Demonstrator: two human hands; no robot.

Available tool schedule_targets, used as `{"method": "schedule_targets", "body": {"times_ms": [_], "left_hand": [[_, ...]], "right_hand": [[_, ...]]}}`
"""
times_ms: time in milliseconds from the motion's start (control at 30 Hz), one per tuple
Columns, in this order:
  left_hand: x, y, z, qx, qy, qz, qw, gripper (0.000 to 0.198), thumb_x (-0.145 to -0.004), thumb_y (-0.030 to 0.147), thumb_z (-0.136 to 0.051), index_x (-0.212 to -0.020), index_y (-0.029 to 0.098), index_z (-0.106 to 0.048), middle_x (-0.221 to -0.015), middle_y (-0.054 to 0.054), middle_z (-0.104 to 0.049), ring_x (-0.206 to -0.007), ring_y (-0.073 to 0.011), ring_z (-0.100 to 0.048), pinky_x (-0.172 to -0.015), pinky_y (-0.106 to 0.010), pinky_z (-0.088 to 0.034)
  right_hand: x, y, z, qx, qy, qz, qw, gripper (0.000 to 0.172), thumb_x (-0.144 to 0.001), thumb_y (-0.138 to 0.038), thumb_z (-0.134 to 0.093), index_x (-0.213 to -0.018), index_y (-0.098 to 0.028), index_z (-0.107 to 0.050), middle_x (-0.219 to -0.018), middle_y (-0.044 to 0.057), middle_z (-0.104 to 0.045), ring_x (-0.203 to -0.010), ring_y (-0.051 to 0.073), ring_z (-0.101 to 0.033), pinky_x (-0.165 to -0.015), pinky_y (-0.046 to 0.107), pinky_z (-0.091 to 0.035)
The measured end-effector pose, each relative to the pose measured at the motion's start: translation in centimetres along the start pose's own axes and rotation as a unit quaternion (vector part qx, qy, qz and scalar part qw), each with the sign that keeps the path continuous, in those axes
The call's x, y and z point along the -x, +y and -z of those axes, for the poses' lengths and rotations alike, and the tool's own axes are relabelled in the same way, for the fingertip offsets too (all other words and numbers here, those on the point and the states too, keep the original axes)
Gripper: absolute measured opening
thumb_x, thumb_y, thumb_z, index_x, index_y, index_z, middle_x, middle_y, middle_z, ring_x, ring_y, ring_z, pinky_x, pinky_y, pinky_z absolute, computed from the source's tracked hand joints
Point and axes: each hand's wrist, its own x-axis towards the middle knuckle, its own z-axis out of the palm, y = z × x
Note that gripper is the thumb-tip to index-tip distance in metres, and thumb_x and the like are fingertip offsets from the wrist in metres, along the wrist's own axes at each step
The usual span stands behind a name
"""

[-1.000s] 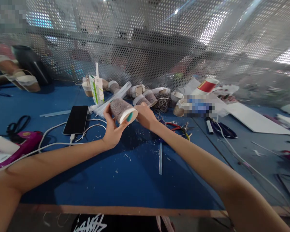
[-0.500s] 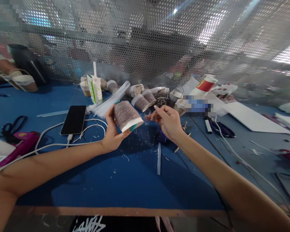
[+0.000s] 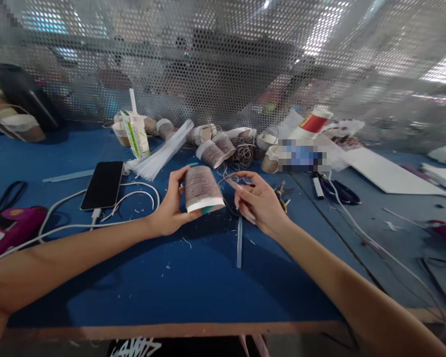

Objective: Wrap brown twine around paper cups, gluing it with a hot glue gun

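I note the left hand (image 3: 167,215) in a closed grip around the twine-wrapped cup (image 3: 200,188) above the blue surface (image 3: 193,282), the right hand (image 3: 260,203) just beside, pinching its loose strand (image 3: 225,177).

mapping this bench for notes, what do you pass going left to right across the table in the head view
pink glue gun → phone → left hand → string-wrapped cup → right hand → scissors → white board
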Motion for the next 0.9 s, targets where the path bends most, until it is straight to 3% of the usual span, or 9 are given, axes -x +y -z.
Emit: {"method": "schedule_targets", "body": {"times_ms": [167,333,567,767,900], "left_hand": [[-0.3,0.1,-0.2,-0.028,-0.075,0.041,0.996,0.091,-0.075,0.052,-0.077,-0.144,0.028,-0.024,-0.135,-0.014,-0.036,-0.130,-0.0350,-0.046,-0.107,-0.058,-0.049],[-0.5,0.2,-0.1,-0.053,-0.138,0.119,0.982,0.093,-0.070,0.054,-0.080,-0.142,0.022,-0.030,-0.133,-0.016,-0.042,-0.132,-0.0385,-0.045,-0.114,-0.067,-0.036],[-0.7,1.1,0.2,-0.062,-0.169,0.171,0.969,0.088,-0.072,0.059,-0.076,-0.140,0.022,-0.035,-0.130,-0.015,-0.048,-0.128,-0.0372,-0.050,-0.112,-0.067,-0.038],[-0.6,1.5,0.2,-0.082,-0.181,0.176,0.964,0.100,-0.067,0.067,-0.076,-0.145,0.026,-0.029,-0.140,-0.016,-0.042,-0.135,-0.0401,-0.043,-0.113,-0.067,-0.037],[-0.7,2.0,0.4,-0.093,-0.188,0.180,0.961,0.095,-0.072,0.068,-0.071,-0.146,0.026,-0.029,-0.137,-0.015,-0.042,-0.134,-0.0391,-0.043,-0.113,-0.068,-0.037]], "right_hand": [[-0.2,0.3,0.6,0.028,0.079,0.037,0.996,0.045,-0.063,-0.051,-0.086,-0.067,-0.019,-0.054,-0.047,-0.005,-0.059,-0.029,0.002,-0.038,-0.027,0.017,-0.019],[-0.3,0.3,0.7,0.028,0.084,0.049,0.995,0.046,-0.059,-0.053,-0.088,-0.060,-0.017,-0.058,-0.050,-0.003,-0.059,-0.033,0.001,-0.038,-0.032,0.017,-0.024],[-0.2,0.5,0.7,0.101,0.048,0.063,0.992,0.035,-0.076,-0.049,-0.077,-0.078,-0.015,-0.069,-0.055,-0.003,-0.060,-0.038,0.003,-0.042,-0.036,0.021,-0.029],[0.0,0.3,1.0,0.144,0.055,0.122,0.981,0.031,-0.083,-0.045,-0.071,-0.097,-0.020,-0.058,-0.061,-0.005,-0.061,-0.040,0.006,-0.047,-0.037,0.021,-0.033],[0.6,0.2,0.8,0.204,0.028,0.169,0.964,0.025,-0.091,-0.042,-0.063,-0.103,-0.022,-0.054,-0.062,-0.007,-0.056,-0.042,0.006,-0.045,-0.040,0.022,-0.034]]}}
